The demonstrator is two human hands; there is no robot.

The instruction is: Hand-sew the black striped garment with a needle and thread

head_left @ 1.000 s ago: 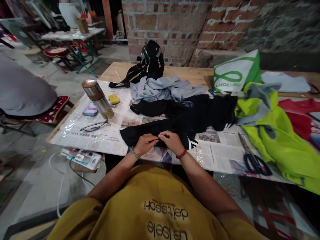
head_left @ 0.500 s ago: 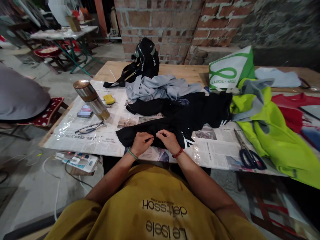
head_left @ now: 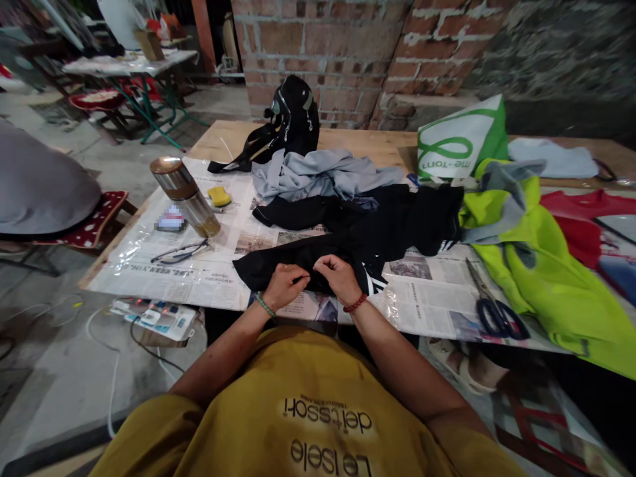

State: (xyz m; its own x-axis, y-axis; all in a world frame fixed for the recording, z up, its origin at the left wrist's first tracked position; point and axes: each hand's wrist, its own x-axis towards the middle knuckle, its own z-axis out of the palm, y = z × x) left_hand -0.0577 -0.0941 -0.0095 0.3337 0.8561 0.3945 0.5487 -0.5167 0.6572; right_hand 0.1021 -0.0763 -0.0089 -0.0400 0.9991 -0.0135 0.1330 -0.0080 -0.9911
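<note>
A black garment (head_left: 358,245) with white stripes is spread across the newspaper-covered table (head_left: 189,281) in front of me. My left hand (head_left: 287,285) rests at its near edge, thumb and fingertips pinched together. Close beside it, my right hand (head_left: 338,278) is pinched too, its fingertips a short way from the left ones over the black cloth. Whatever lies in either pinch is too small to make out. Dark-handled scissors (head_left: 497,311) lie to the right of my hands, and a pair of glasses (head_left: 181,252) lies to the left.
A steel flask (head_left: 186,199), a phone (head_left: 170,218) and a yellow sponge-like block (head_left: 218,196) are at left. Behind the garment are grey cloth (head_left: 322,173) and a black backpack (head_left: 297,116). At right are a green-white bag (head_left: 462,142) and a lime jacket (head_left: 561,278).
My hands stay at the same spot on the black garment, with the fingers shifting only slightly. Sandalled feet now show beneath the table at the right.
</note>
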